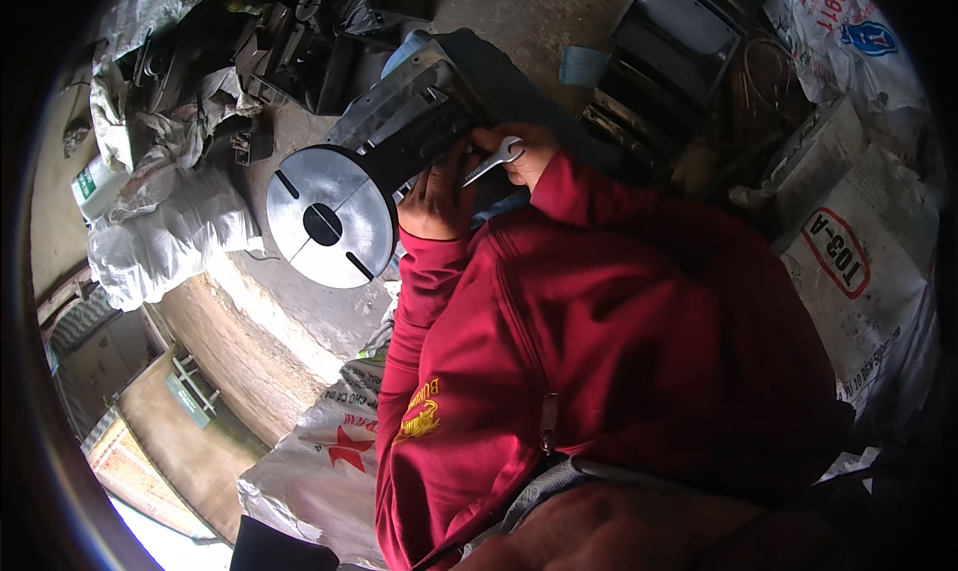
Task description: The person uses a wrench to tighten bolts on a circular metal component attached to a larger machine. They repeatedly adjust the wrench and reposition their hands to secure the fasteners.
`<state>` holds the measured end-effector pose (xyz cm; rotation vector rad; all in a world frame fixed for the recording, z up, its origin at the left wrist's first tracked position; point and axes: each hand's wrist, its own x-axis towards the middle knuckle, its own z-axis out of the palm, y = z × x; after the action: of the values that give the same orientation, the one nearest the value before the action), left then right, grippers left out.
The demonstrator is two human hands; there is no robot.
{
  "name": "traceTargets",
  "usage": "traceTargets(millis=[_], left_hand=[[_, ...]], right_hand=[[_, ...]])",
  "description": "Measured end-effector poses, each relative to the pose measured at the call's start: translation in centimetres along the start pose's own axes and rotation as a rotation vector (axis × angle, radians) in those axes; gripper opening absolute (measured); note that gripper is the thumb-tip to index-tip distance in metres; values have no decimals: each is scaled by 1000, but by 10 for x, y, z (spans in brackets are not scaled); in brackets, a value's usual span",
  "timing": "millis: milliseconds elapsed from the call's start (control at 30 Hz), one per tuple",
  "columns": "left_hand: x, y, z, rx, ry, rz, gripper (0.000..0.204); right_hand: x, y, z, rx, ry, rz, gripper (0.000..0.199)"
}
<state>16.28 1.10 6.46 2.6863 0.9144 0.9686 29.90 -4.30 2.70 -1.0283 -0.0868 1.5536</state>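
A machine assembly lies tilted in front of me, with a round silver disc [364, 207] at its near left end. The disc has a dark centre hole and slots near its rim. A black body [414, 137] runs behind it along a grey metal plate [384, 97]. My left hand [439, 200] is curled against the near side of the black body, its fingertips hidden. My right hand [529, 157] is closed around an open-end wrench [489, 164], beside the far right end of the black body. One wrench jaw shows; the other end is hidden by my left hand.
Dark machine parts [309, 62] are piled at the far left, near a white plastic-wrapped bundle [170, 232]. A black-framed panel [674, 37] stands at the far right. Printed white sacks [858, 262] line the right side, and another sack [309, 451] lies at the near left.
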Motion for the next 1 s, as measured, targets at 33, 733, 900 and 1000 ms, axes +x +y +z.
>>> traceTargets(millis=[33,733,900,1000], left_hand=[[-4,-3,-1,21,-59,-25,28],[-3,2,5,69,-77,-53,27],[-5,2,5,44,-38,-45,25],[-8,5,9,108,-52,-49,23]], right_hand=[[0,-1,1,-21,12,2,17],[5,13,-9,24,-11,-95,24],[9,20,-8,-24,33,-92,21],[4,14,-7,-55,8,-104,20]])
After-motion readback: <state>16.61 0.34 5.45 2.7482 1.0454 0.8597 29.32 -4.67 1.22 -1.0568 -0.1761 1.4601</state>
